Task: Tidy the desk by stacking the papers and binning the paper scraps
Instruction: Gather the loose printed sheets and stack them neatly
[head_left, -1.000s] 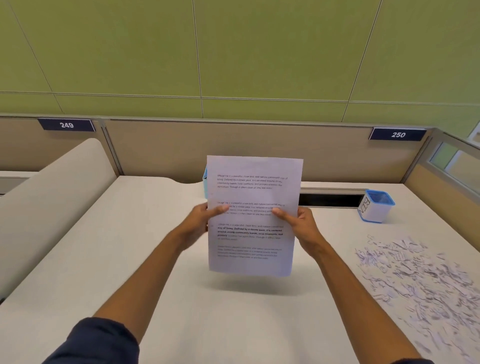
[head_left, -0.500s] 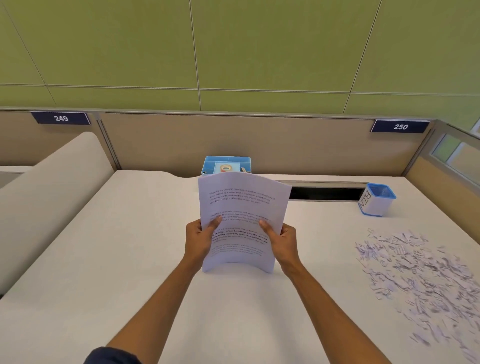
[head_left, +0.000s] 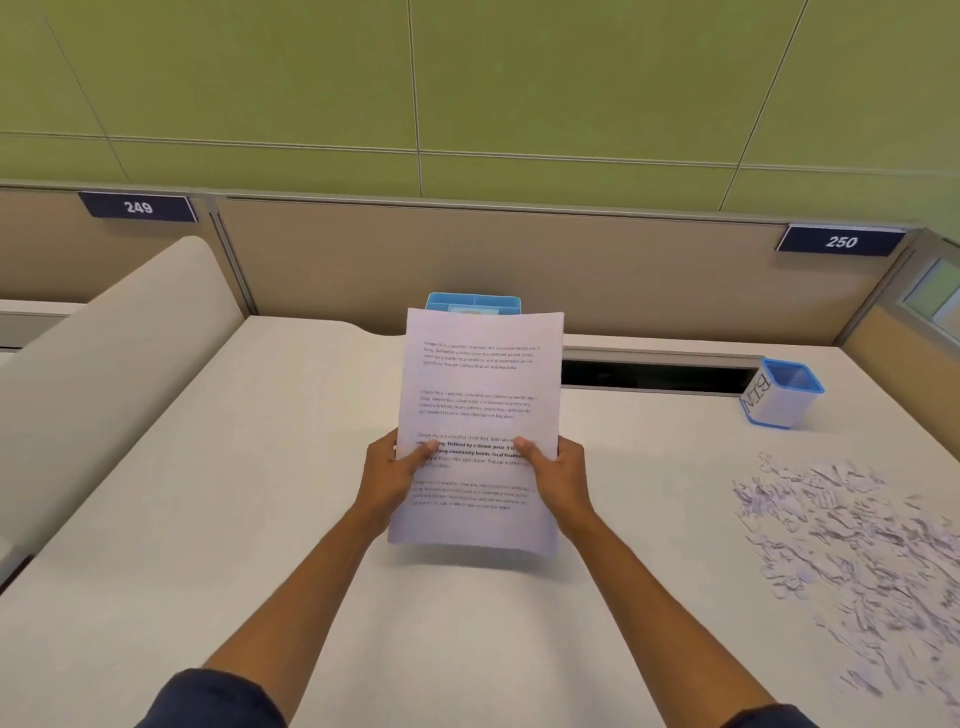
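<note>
Papers sat in my grip, both hands at their lower half: my left hand pinched the left edge with its thumb laid across the print, and my right hand did the same on the right edge. The fingers behind the sheets were hidden from me. I held the stack nearly upright, its bottom edge just above the bench and throwing a shadow there. I judged that hold was meant for squaring the edges, since a pinch on both sides keeps loose sheets from fanning.

Half a second before, the top of the stack had bowed over between my hands; now it stood flatter and taller, hiding most of the blue tray beyond it, which had shown plainly then.

Well off to the right of my grip the paper scraps lay spread over the bench, not yet touched. Farther on that side, near the back, stood the small blue-rimmed bin with its handwritten label, apart from the scraps.
</note>
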